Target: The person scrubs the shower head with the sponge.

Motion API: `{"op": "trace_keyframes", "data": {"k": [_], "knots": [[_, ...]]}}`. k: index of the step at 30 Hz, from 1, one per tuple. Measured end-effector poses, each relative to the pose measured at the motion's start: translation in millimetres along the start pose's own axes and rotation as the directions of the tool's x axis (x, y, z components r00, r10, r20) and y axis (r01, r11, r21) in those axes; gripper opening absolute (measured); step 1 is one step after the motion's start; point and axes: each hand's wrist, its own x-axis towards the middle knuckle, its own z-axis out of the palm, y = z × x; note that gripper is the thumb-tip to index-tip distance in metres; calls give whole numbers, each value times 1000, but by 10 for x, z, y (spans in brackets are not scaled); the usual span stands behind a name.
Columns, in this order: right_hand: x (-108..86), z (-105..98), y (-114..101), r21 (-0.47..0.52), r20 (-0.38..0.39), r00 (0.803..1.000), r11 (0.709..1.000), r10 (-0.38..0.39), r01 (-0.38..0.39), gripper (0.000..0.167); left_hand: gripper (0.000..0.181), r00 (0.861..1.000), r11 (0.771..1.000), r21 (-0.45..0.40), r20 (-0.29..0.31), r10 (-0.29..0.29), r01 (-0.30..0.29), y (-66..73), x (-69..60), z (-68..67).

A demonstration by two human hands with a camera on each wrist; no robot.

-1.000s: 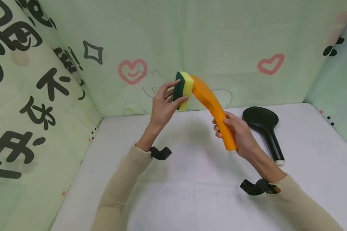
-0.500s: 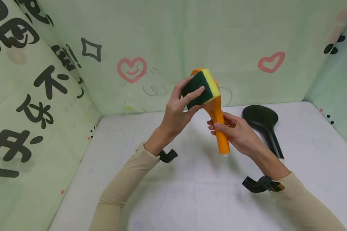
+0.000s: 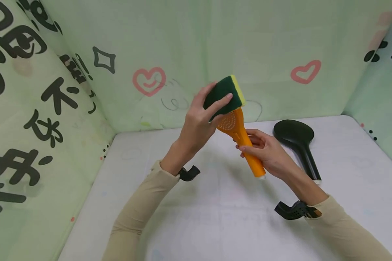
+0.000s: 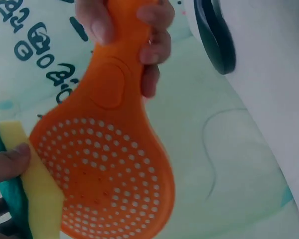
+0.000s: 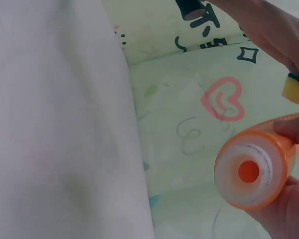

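Note:
My left hand [image 3: 197, 121] pinches a green and yellow sponge [image 3: 224, 95], held up above the table. Its yellow side meets the edge of the dotted face of an orange shower head [image 4: 102, 169] in the left wrist view. My right hand [image 3: 270, 152] grips the orange handle [image 3: 253, 159], which slants down to the right. In the right wrist view the handle's round white end [image 5: 248, 171] faces the camera, and part of the sponge [image 5: 295, 92] shows beyond it. In the head view the sponge and left fingers cover part of the head.
A black shower head [image 3: 294, 132] lies at the back right of the white table [image 3: 215, 217], just beyond my right hand. Pale green printed cloth [image 3: 248, 43] stands behind the table and along both sides.
The left hand has moved right with the sponge since one second ago. The orange shower head has turned, its dotted face now showing, and leans left again after standing more upright.

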Motion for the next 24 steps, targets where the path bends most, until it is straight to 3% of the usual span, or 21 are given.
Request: {"op": "trace_keyframes", "data": {"k": [2, 5, 8, 11, 14, 17, 19, 22, 24], "knots": [[0, 0, -12, -71, -46, 999, 997, 2, -5, 59, 38, 996, 995, 63, 61, 67, -71, 74, 8, 18], [2, -11, -31, -152, -103, 995, 988, -9, -7, 57, 32, 978, 971, 168, 145, 149, -173, 170, -6, 56], [7, -18, -40, -159, -122, 992, 987, -17, -2, 56, 31, 967, 943, 250, 186, 176, -219, 205, -22, 78], [12, -16, -38, -159, -119, 993, 987, -16, -3, 59, 32, 976, 948, 266, 173, 133, -176, 148, -4, 53], [9, -15, -35, -143, -119, 993, 989, 3, -20, 62, 38, 989, 972, 223, 146, 36, -69, 29, 30, -23], [-4, -17, -37, -132, -124, 992, 991, 15, -32, 63, 43, 990, 984, 173, 129, -57, 34, -73, 48, -107], [-9, -23, -35, -129, -129, 992, 991, 16, -33, 63, 45, 988, 986, 158, 134, -70, 48, -86, 42, -131], [-4, -28, -37, -155, -130, 991, 988, -1, -20, 62, 41, 982, 980, 189, 190, 23, -60, -6, 19, -80], [13, -30, -43, -181, -136, 991, 983, -14, -11, 59, 35, 965, 955, 243, 236, 112, -170, 86, -2, -5]]}}
